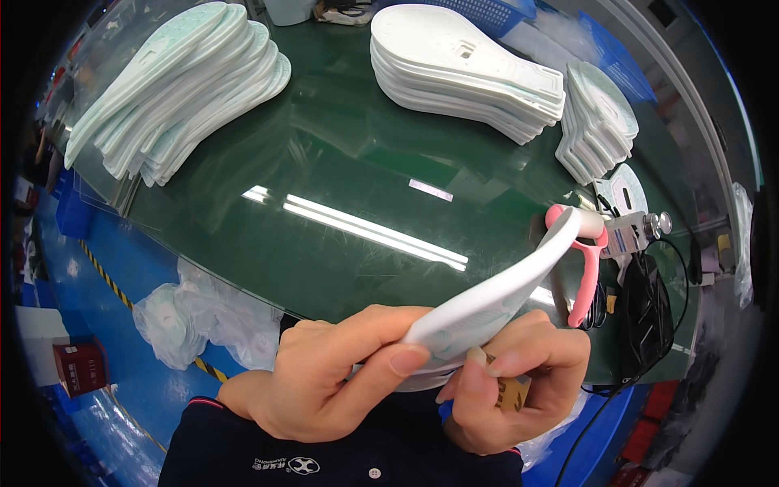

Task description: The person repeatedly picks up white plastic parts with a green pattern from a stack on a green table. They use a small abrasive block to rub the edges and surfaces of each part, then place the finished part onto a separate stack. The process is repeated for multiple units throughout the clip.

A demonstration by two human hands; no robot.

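Observation:
My left hand (329,373) grips the near end of a white curved plastic panel (495,296), thumb on its face and fingers behind. The panel is tilted up edge-on over the table's front edge, and its inner face shows a pale green pattern. My right hand (523,377) is closed beside the panel's lower side, thumb and fingertips pinched together. A small brownish-yellow piece of printed tape or backing paper (513,394) sticks out between those fingers. Part of the panel's lower end is hidden behind my hands.
On the green table (324,162) stand stacked white panels at the far left (187,89), centre (462,73) and right (600,122). A pink-handled roller (586,276), a clear pump bottle (629,235) and a black bag (647,308) lie right. Plastic bags (211,316) hang lower left.

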